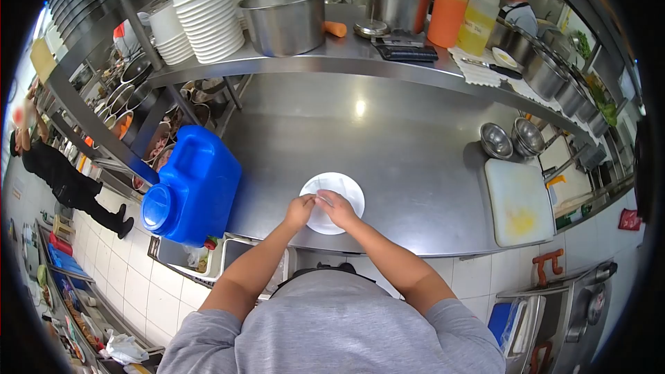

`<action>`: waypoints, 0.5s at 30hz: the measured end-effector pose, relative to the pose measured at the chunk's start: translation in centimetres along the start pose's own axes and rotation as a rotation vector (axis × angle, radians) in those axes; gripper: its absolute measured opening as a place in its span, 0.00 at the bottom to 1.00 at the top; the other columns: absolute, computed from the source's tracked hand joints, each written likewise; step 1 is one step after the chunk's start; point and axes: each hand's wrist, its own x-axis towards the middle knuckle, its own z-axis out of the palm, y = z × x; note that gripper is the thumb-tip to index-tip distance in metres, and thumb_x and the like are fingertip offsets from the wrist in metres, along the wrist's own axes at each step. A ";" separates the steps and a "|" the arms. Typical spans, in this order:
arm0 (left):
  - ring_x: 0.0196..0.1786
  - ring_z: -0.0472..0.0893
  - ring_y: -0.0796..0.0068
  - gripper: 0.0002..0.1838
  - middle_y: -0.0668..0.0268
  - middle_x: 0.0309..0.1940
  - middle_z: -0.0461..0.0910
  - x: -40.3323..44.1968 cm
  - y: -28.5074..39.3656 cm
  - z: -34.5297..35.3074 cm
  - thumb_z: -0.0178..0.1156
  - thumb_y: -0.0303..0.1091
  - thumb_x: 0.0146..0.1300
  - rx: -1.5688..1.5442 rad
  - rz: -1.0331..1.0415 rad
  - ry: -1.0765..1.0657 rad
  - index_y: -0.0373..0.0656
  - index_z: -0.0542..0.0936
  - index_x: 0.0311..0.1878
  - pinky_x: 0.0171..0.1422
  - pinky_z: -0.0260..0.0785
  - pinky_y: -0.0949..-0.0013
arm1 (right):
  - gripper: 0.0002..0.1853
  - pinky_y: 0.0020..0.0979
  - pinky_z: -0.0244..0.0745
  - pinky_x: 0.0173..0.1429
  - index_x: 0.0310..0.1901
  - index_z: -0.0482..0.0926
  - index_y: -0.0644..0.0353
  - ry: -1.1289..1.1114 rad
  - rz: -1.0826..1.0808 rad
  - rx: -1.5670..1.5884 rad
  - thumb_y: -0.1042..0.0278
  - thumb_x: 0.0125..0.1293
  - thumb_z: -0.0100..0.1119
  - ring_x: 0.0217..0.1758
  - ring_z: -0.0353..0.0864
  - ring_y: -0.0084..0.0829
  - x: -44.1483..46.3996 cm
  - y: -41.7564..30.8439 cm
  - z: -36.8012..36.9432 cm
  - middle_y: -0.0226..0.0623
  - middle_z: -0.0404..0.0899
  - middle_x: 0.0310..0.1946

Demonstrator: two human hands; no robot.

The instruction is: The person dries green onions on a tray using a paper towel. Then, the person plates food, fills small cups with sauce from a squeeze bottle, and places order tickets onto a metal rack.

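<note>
A round white plate (350,190) lies near the front edge of the steel counter (409,166). Over it, my left hand (300,210) and my right hand (337,210) meet at the fingertips. Both hands are closed, fingers pinched together around something small and pale that I cannot make out. My left hand is at the plate's left rim, while my right hand covers part of its middle. Whether the fingers touch the plate is unclear.
A blue jerrycan (208,173) stands at the counter's left. On the right are a white cutting board (519,201) and metal bowls (497,140). The overhead shelf (305,62) carries stacked white tubs (204,17), pots and a knife (495,67). Other people stand at far left and back right.
</note>
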 end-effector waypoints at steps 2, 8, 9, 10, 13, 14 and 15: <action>0.47 0.81 0.54 0.17 0.50 0.42 0.83 0.2 -0.4 0.1 0.53 0.41 0.67 -0.019 -0.019 0.047 0.37 0.81 0.48 0.55 0.70 0.61 | 0.24 0.41 0.64 0.66 0.59 0.72 0.61 0.187 -0.136 -0.102 0.54 0.67 0.57 0.63 0.71 0.45 0.0 0.4 0.4 0.47 0.75 0.56; 0.52 0.79 0.52 0.24 0.47 0.51 0.77 0.2 0.1 -0.3 0.59 0.46 0.65 0.239 0.178 0.441 0.33 0.76 0.53 0.58 0.70 0.60 | 0.27 0.54 0.46 0.74 0.62 0.69 0.59 0.128 -0.092 -0.494 0.54 0.66 0.56 0.71 0.59 0.47 -2.0 1.2 0.5 0.48 0.65 0.66; 0.52 0.79 0.52 0.24 0.47 0.51 0.77 0.1 -0.2 -0.4 0.59 0.46 0.65 0.237 0.180 0.446 0.33 0.76 0.53 0.58 0.70 0.60 | 0.28 0.59 0.44 0.73 0.62 0.69 0.58 0.054 -0.109 -0.611 0.52 0.65 0.56 0.72 0.58 0.48 -2.5 1.1 0.3 0.48 0.63 0.66; 0.55 0.76 0.50 0.26 0.46 0.52 0.76 0.1 -0.8 -0.4 0.61 0.46 0.63 0.148 0.048 0.400 0.33 0.76 0.53 0.60 0.68 0.58 | 0.29 0.64 0.41 0.72 0.63 0.69 0.56 -0.015 -0.129 -0.729 0.50 0.65 0.55 0.73 0.56 0.49 -3.0 0.9 0.0 0.48 0.62 0.67; 0.57 0.74 0.47 0.34 0.45 0.54 0.74 1.3 -2.7 0.2 0.68 0.45 0.55 0.166 -0.038 0.291 0.32 0.71 0.58 0.63 0.66 0.56 | 0.37 0.67 0.34 0.72 0.67 0.66 0.53 -0.017 -0.068 -0.852 0.40 0.61 0.55 0.76 0.47 0.52 -4.3 1.3 -1.0 0.48 0.57 0.71; 0.58 0.73 0.46 0.39 0.45 0.55 0.73 1.3 -2.6 0.4 0.71 0.44 0.50 0.258 0.016 0.281 0.35 0.68 0.63 0.64 0.66 0.55 | 0.43 0.67 0.32 0.72 0.70 0.63 0.53 -0.011 -0.038 -0.860 0.34 0.59 0.55 0.77 0.44 0.52 -4.4 1.9 -1.1 0.50 0.54 0.72; 0.61 0.71 0.46 0.38 0.45 0.56 0.72 0.8 -1.7 0.4 0.68 0.41 0.52 0.317 0.010 0.230 0.38 0.66 0.65 0.66 0.64 0.54 | 0.45 0.69 0.32 0.71 0.71 0.60 0.54 -0.003 -0.019 -0.838 0.32 0.58 0.54 0.77 0.43 0.53 -4.4 2.4 -1.2 0.51 0.51 0.73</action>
